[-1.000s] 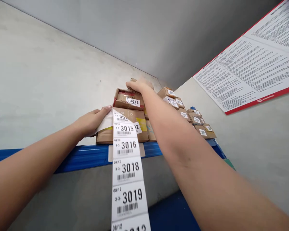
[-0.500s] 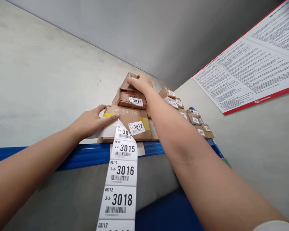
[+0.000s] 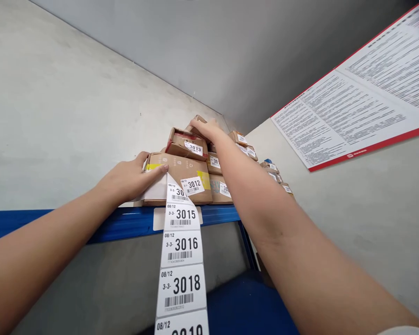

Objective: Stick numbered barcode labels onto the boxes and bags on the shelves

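Note:
My left hand (image 3: 134,177) rests at the left end of a brown cardboard box labelled 3012 (image 3: 172,163). Its thumb presses the top of a long strip of printed labels (image 3: 181,246), which hangs down in front of the shelf. On that box lies a smaller carton marked 3013 (image 3: 186,139), slightly tilted. My right hand (image 3: 207,129) reaches higher and grips a small cardboard box (image 3: 199,118) behind and to the right of carton 3013. Most of the small box is hidden by the fingers.
A blue shelf beam (image 3: 125,223) runs below the boxes. More labelled parcels (image 3: 239,138) are stacked further right along the shelf. A red-edged printed board (image 3: 352,93) hangs on the right wall, and the ceiling slopes above.
My right hand has shifted the small box rightward and lower relative to carton 3013. The left hand stays on box 3012 with the label strip. The view has turned slightly.

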Demonstrator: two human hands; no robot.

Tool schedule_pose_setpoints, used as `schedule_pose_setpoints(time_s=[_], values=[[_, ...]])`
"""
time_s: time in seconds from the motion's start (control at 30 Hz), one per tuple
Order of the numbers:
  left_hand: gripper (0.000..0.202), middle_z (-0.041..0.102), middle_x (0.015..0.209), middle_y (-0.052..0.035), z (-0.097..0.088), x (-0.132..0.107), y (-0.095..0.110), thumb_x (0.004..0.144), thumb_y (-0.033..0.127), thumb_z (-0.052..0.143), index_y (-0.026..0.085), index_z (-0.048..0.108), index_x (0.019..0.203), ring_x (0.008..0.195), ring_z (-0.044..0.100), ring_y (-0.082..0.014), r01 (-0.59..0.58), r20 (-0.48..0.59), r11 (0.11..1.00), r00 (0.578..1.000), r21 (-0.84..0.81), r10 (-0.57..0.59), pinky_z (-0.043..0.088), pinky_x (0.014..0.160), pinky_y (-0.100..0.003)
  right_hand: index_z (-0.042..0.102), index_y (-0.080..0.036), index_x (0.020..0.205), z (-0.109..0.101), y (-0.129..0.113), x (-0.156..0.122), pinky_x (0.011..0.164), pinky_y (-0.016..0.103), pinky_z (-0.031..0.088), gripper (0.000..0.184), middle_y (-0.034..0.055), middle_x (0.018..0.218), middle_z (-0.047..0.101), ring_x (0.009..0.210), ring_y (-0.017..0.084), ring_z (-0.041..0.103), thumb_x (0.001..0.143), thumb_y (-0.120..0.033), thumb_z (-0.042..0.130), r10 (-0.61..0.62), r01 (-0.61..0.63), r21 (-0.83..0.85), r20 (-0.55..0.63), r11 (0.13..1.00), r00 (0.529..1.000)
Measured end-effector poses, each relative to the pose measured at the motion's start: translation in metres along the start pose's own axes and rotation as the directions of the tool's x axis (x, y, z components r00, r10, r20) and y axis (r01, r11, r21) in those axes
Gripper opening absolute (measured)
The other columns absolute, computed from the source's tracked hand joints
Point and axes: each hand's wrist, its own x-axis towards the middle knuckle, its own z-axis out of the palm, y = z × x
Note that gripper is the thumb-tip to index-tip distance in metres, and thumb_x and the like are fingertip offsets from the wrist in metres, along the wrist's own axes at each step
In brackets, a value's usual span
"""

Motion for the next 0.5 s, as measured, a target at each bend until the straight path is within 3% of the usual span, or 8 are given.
schedule_pose_setpoints(time_s=[0.07, 0.17, 0.27, 0.33, 0.4, 0.43, 0.5], values=[[0.081, 0.069, 0.085, -0.0174, 0.000, 0.001, -0.001, 0.067, 0.079, 0.028, 0.025, 0.048, 0.124, 0.074, 0.063, -0.0368, -0.003, -0.006, 1.000, 1.000, 0.007, 0.003, 0.044, 0.055, -0.039, 0.036, -0.012, 0.127, -0.004, -0.003, -0.006, 0.085, 0.054, 0.041, 0.093, 0.0229, 0.125, 0.047, 0.112, 0.039, 0.046, 0.055, -0.065, 0.062, 0.082, -0.083, 0.022, 0.020, 0.996, 0.996], [0.078, 0.069, 0.082, -0.0160, 0.000, 0.002, -0.003, 0.069, 0.078, 0.027, 0.027, 0.050, 0.122, 0.072, 0.062, -0.0355, 0.001, -0.004, 1.000, 1.000, 0.017, -0.001, 0.042, 0.054, -0.037, 0.035, -0.011, 0.127, -0.012, -0.007, -0.020, 0.090, 0.055, 0.037, 0.090, 0.0231, 0.125, 0.046, 0.117, 0.040, 0.042, 0.063, -0.070, 0.054, 0.074, -0.074, 0.010, -0.049, 0.997, 0.996], [0.073, 0.069, 0.083, -0.0147, -0.001, 0.000, -0.001, 0.071, 0.075, 0.029, 0.027, 0.051, 0.121, 0.075, 0.061, -0.0353, 0.011, -0.045, 1.000, 0.999, 0.029, -0.009, 0.041, 0.054, -0.036, 0.040, -0.015, 0.122, -0.023, -0.005, -0.058, 0.094, 0.052, 0.034, 0.070, 0.0175, 0.120, 0.048, 0.117, 0.035, 0.042, 0.074, -0.067, 0.044, -0.054, 0.059, 0.013, -0.242, 0.998, 0.969], [0.067, 0.068, 0.089, -0.0130, -0.003, -0.006, 0.004, 0.073, 0.071, 0.035, 0.026, 0.052, 0.118, 0.079, 0.060, -0.0335, -0.030, -0.148, 0.999, 0.988, 0.020, 0.033, 0.039, 0.056, -0.034, 0.044, -0.022, 0.112, -0.028, 0.001, -0.101, 0.091, 0.045, 0.038, 0.051, 0.0098, 0.107, 0.053, 0.109, 0.027, 0.048, 0.080, -0.061, 0.041, -0.180, 0.213, 0.088, -0.292, 0.973, 0.940], [0.050, 0.066, 0.093, -0.0100, -0.005, -0.015, 0.011, 0.076, 0.062, 0.041, 0.025, 0.057, 0.105, 0.080, 0.059, -0.0284, -0.120, -0.304, 0.993, 0.946, -0.004, 0.113, 0.037, 0.058, -0.031, 0.049, -0.025, 0.096, -0.033, 0.011, -0.154, 0.080, 0.038, 0.043, 0.037, 0.0037, 0.087, 0.055, 0.090, 0.021, 0.055, 0.082, -0.058, 0.042, -0.234, 0.267, 0.263, -0.148, 0.927, 0.961], [0.040, 0.065, 0.091, -0.0082, -0.006, -0.022, 0.014, 0.077, 0.056, 0.043, 0.024, 0.059, 0.094, 0.078, 0.057, -0.0250, -0.173, -0.384, 0.985, 0.911, -0.017, 0.153, 0.037, 0.059, -0.030, 0.049, -0.025, 0.090, -0.035, 0.017, -0.182, 0.073, 0.036, 0.044, 0.036, 0.0020, 0.079, 0.055, 0.080, 0.019, 0.056, 0.081, -0.059, 0.043, -0.229, 0.214, 0.365, -0.001, 0.906, 0.973], [0.029, 0.059, 0.076, -0.0042, -0.005, -0.038, 0.020, 0.079, 0.047, 0.045, 0.022, 0.054, 0.067, 0.068, 0.052, -0.0186, -0.260, -0.506, 0.964, 0.839, -0.049, 0.200, 0.034, 0.059, -0.028, 0.049, -0.026, 0.090, -0.038, 0.027, -0.236, 0.066, 0.034, 0.045, 0.035, 0.0012, 0.078, 0.057, 0.074, 0.018, 0.056, 0.077, -0.059, 0.051, -0.185, 0.017, 0.530, 0.265, 0.848, 0.946]])
